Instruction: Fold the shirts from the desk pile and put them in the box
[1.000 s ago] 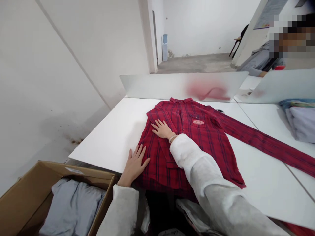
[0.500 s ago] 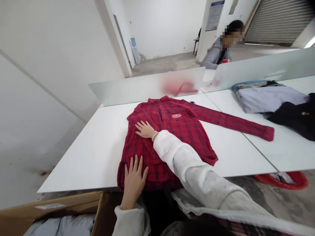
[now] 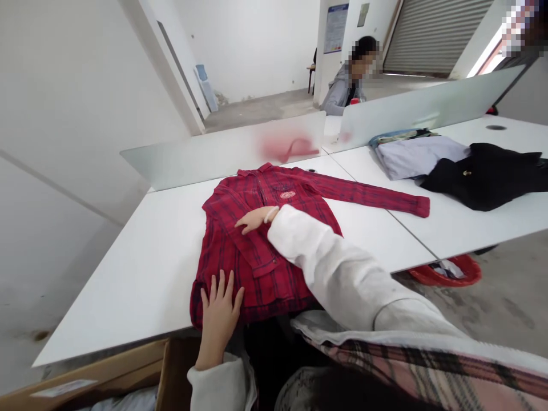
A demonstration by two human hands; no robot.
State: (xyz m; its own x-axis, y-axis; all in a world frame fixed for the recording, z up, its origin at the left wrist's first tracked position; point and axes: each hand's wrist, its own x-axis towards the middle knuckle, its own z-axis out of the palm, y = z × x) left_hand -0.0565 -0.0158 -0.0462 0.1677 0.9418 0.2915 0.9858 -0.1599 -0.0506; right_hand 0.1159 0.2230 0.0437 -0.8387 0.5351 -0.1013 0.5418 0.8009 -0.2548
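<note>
The shirt (image 3: pixel 235 248) lies spread on the table (image 3: pixel 141 257) at my twelve o'clock, one sleeve (image 3: pixel 368 196) stretched toward three, the other folded across its front. My left hand (image 3: pixel 220 308) rests flat, fingers spread, at the shirt's seven o'clock, grasping nothing. My right hand (image 3: pixel 256 220) is over the folded sleeve (image 3: pixel 256 254), fingers toward nine; I cannot tell whether they pinch any cloth. A box (image 3: pixel 128 368) stands at my nine o'clock, black clothing (image 3: pixel 483 180) at two.
</note>
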